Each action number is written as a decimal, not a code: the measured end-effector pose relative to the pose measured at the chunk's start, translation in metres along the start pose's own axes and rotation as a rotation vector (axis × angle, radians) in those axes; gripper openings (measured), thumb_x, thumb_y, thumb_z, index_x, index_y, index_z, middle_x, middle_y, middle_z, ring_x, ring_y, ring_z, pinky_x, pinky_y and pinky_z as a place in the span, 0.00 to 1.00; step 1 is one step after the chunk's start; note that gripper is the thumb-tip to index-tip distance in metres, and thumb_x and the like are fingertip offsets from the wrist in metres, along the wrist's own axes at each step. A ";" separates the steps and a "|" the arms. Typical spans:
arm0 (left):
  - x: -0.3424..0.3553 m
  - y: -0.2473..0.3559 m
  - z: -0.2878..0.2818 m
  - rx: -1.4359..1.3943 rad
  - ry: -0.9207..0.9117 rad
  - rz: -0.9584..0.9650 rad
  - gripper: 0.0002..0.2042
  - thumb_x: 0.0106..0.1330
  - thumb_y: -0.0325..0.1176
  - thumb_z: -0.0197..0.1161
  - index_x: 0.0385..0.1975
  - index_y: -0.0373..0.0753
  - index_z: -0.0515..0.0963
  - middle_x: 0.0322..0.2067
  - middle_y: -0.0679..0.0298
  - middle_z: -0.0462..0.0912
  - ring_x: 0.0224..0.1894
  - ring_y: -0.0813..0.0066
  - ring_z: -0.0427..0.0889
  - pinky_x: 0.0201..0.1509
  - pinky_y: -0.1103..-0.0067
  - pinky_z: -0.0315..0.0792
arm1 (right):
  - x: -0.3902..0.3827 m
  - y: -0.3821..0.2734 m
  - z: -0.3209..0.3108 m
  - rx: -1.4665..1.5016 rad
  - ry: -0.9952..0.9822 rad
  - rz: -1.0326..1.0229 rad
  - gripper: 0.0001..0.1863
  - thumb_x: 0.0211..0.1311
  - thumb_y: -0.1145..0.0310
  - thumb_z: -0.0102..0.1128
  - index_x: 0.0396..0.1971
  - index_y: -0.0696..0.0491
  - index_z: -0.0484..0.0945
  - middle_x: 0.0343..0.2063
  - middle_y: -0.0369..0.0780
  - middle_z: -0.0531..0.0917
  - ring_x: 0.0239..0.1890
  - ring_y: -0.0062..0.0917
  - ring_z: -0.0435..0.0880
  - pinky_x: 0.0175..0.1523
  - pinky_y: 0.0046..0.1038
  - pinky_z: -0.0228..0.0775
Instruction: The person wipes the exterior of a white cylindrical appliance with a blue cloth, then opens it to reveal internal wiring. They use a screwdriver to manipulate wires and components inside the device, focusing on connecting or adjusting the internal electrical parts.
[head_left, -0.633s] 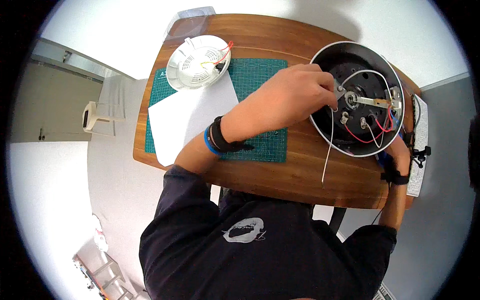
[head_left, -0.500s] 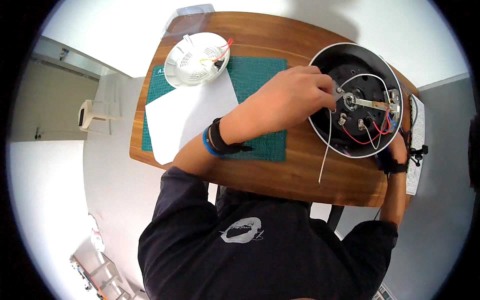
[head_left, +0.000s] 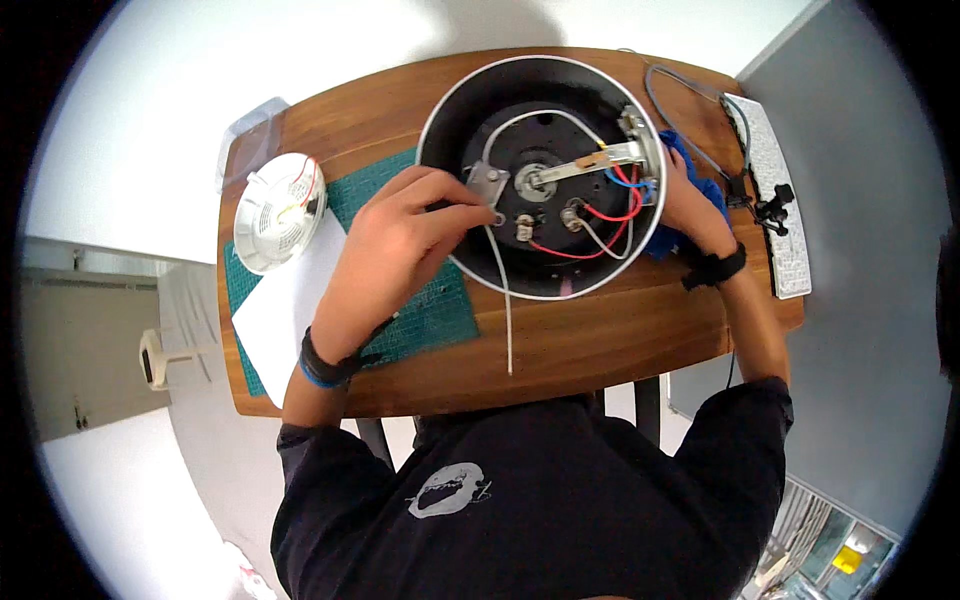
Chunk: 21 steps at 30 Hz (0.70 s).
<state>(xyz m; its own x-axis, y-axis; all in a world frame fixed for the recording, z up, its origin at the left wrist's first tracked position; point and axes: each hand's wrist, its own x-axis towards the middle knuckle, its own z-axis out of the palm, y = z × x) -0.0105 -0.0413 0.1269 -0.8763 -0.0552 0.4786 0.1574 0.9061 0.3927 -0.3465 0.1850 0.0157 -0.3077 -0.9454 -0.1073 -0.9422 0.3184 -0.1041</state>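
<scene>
A round black appliance housing [head_left: 545, 275] with a pale rim lies with its wired underside facing up, like a rice cooker body turned over. Inside are a metal strip [head_left: 585, 165], red, blue and white wires, and screw terminals. My left hand [head_left: 405, 225] reaches over its left rim, thumb and forefinger pinched near a small metal bracket [head_left: 489, 182]. A white wire [head_left: 508, 310] with a ring end runs from those fingertips over the near rim, its other end loose. My right hand [head_left: 697, 212] grips the housing's right outer wall, fingers partly hidden, against a blue cloth [head_left: 712, 190].
At the left, a white vented plastic cover [head_left: 265, 240] with wires rests by white paper [head_left: 285, 315] on a green cutting mat [head_left: 440, 315]. A clear plastic tray [head_left: 250, 145] stands behind. On the right are a white keyboard-like strip [head_left: 780, 210] and a grey cable [head_left: 665, 90].
The view has swung, so the table and housing sit farther left in the picture. My left fingers stay pinched by the bracket. More of my right hand and the blue cloth shows.
</scene>
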 end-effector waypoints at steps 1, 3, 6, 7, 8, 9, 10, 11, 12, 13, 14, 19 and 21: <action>0.000 0.001 -0.003 0.002 -0.007 0.002 0.13 0.56 0.19 0.73 0.42 0.39 0.91 0.42 0.62 0.88 0.48 0.60 0.87 0.51 0.68 0.83 | 0.005 -0.003 -0.001 0.006 0.048 0.011 0.34 0.77 0.56 0.63 0.79 0.39 0.69 0.80 0.42 0.67 0.82 0.62 0.57 0.76 0.74 0.56; 0.001 0.002 -0.004 0.001 -0.026 -0.010 0.14 0.56 0.18 0.74 0.41 0.40 0.91 0.41 0.63 0.88 0.47 0.60 0.87 0.51 0.68 0.83 | 0.016 -0.006 -0.010 0.063 0.073 0.062 0.27 0.75 0.57 0.64 0.71 0.43 0.78 0.73 0.43 0.76 0.79 0.59 0.64 0.72 0.72 0.63; 0.003 0.006 -0.008 -0.006 -0.061 -0.035 0.14 0.57 0.18 0.73 0.42 0.41 0.91 0.41 0.64 0.88 0.46 0.60 0.87 0.50 0.68 0.83 | 0.041 -0.001 -0.020 -0.016 0.084 0.032 0.18 0.73 0.58 0.63 0.55 0.52 0.85 0.52 0.52 0.89 0.57 0.58 0.86 0.57 0.64 0.79; 0.004 0.005 -0.008 -0.011 -0.067 -0.037 0.14 0.57 0.18 0.73 0.42 0.41 0.91 0.41 0.64 0.88 0.46 0.60 0.87 0.49 0.68 0.83 | 0.049 0.002 -0.024 -0.046 0.104 0.006 0.17 0.73 0.58 0.63 0.50 0.55 0.85 0.46 0.54 0.91 0.50 0.58 0.90 0.54 0.62 0.81; 0.005 0.005 -0.006 -0.008 -0.061 -0.030 0.13 0.57 0.19 0.73 0.42 0.41 0.91 0.40 0.63 0.88 0.46 0.60 0.87 0.49 0.68 0.83 | 0.055 0.012 -0.018 -0.026 0.212 -0.019 0.15 0.72 0.59 0.61 0.46 0.56 0.84 0.39 0.53 0.92 0.43 0.58 0.91 0.51 0.63 0.81; 0.006 0.005 -0.006 -0.014 -0.062 -0.024 0.14 0.56 0.18 0.74 0.42 0.40 0.91 0.41 0.63 0.88 0.47 0.60 0.87 0.49 0.68 0.82 | 0.062 0.023 -0.013 -0.047 0.230 -0.025 0.14 0.73 0.59 0.61 0.44 0.56 0.82 0.39 0.54 0.91 0.44 0.56 0.92 0.49 0.63 0.81; 0.004 0.004 -0.005 -0.019 -0.057 -0.026 0.15 0.55 0.16 0.74 0.42 0.40 0.91 0.42 0.63 0.88 0.47 0.60 0.87 0.48 0.68 0.82 | 0.066 0.022 -0.016 -0.048 0.200 -0.009 0.14 0.74 0.58 0.60 0.45 0.54 0.82 0.41 0.53 0.91 0.45 0.55 0.92 0.50 0.61 0.80; 0.003 0.003 -0.005 -0.026 -0.052 -0.026 0.17 0.54 0.15 0.74 0.42 0.40 0.91 0.42 0.62 0.88 0.48 0.60 0.88 0.48 0.68 0.82 | 0.069 0.021 -0.018 -0.049 0.172 0.010 0.14 0.74 0.57 0.60 0.46 0.53 0.82 0.42 0.52 0.92 0.46 0.54 0.92 0.51 0.60 0.79; 0.001 0.001 -0.005 -0.014 -0.050 -0.013 0.17 0.54 0.15 0.74 0.43 0.40 0.92 0.42 0.63 0.88 0.48 0.60 0.88 0.48 0.68 0.82 | 0.066 0.019 -0.018 -0.078 0.266 -0.017 0.14 0.74 0.56 0.61 0.47 0.51 0.83 0.43 0.50 0.92 0.47 0.52 0.91 0.53 0.58 0.78; -0.001 0.001 -0.006 -0.018 -0.053 -0.021 0.17 0.54 0.15 0.74 0.43 0.40 0.92 0.42 0.62 0.88 0.48 0.60 0.88 0.48 0.68 0.82 | 0.059 0.012 -0.023 -0.111 0.358 -0.052 0.15 0.75 0.55 0.62 0.48 0.50 0.84 0.44 0.47 0.92 0.48 0.50 0.91 0.54 0.56 0.77; -0.001 0.000 -0.006 -0.028 -0.055 -0.022 0.17 0.55 0.15 0.74 0.43 0.40 0.92 0.42 0.62 0.88 0.48 0.60 0.88 0.48 0.68 0.83 | 0.052 0.009 -0.030 -0.150 0.448 -0.080 0.15 0.75 0.54 0.63 0.49 0.49 0.84 0.45 0.45 0.92 0.49 0.48 0.90 0.56 0.55 0.76; 0.003 -0.009 -0.008 -0.045 -0.080 0.041 0.16 0.57 0.17 0.74 0.43 0.41 0.92 0.42 0.61 0.89 0.47 0.59 0.89 0.47 0.68 0.83 | 0.023 0.020 -0.076 -0.187 0.720 -0.090 0.16 0.74 0.54 0.69 0.55 0.44 0.87 0.48 0.41 0.90 0.51 0.43 0.89 0.55 0.51 0.77; 0.004 -0.012 -0.011 -0.032 -0.097 0.057 0.15 0.58 0.17 0.74 0.44 0.41 0.92 0.42 0.61 0.90 0.46 0.59 0.89 0.46 0.68 0.84 | 0.005 0.007 -0.095 0.039 0.789 0.040 0.17 0.77 0.59 0.69 0.59 0.47 0.85 0.48 0.41 0.90 0.48 0.37 0.92 0.53 0.42 0.83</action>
<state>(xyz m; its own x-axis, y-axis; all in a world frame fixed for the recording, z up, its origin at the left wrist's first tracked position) -0.0108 -0.0568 0.1331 -0.9051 0.0383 0.4235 0.2217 0.8925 0.3929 -0.3676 0.1764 0.1084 -0.3580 -0.6981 0.6200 -0.9276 0.3415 -0.1512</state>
